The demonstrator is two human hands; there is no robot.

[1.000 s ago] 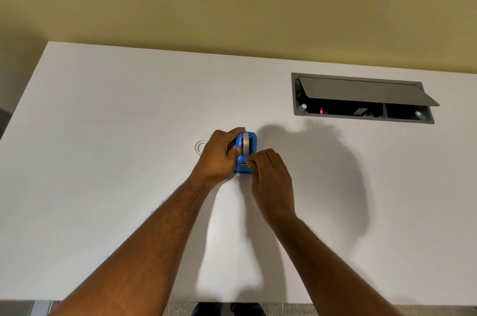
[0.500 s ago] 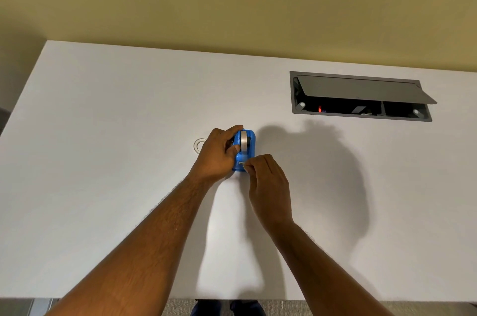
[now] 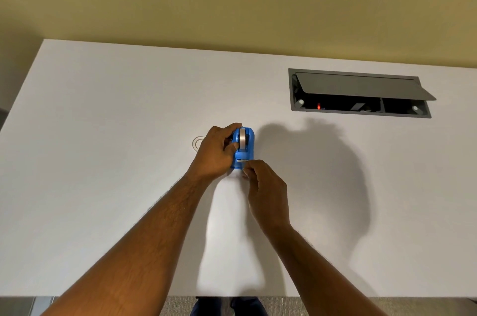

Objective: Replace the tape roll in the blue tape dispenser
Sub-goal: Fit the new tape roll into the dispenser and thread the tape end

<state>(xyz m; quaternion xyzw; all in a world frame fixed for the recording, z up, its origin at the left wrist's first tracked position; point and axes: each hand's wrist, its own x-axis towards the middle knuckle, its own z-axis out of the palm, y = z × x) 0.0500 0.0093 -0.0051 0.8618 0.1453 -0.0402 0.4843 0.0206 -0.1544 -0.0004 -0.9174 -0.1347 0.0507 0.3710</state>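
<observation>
The blue tape dispenser (image 3: 244, 153) stands on the white table (image 3: 103, 161) near its middle, with a grey tape roll (image 3: 242, 138) seated in its top. My left hand (image 3: 215, 153) grips the dispenser from the left side, thumb against the roll. My right hand (image 3: 265, 192) is just in front of the dispenser's metal cutter, thumb and forefinger pinched at the tape end by the blade. A clear, empty-looking tape ring (image 3: 198, 143) lies flat on the table left of my left hand, partly hidden by it.
A grey recessed cable box (image 3: 361, 94) with its lid tilted open sits in the table at the back right. A yellow wall runs behind the table. The table's near edge is at the bottom, with carpet below.
My right hand has drawn back toward me, away from the top of the dispenser to its cutter end. The left hand keeps its grip on the dispenser.
</observation>
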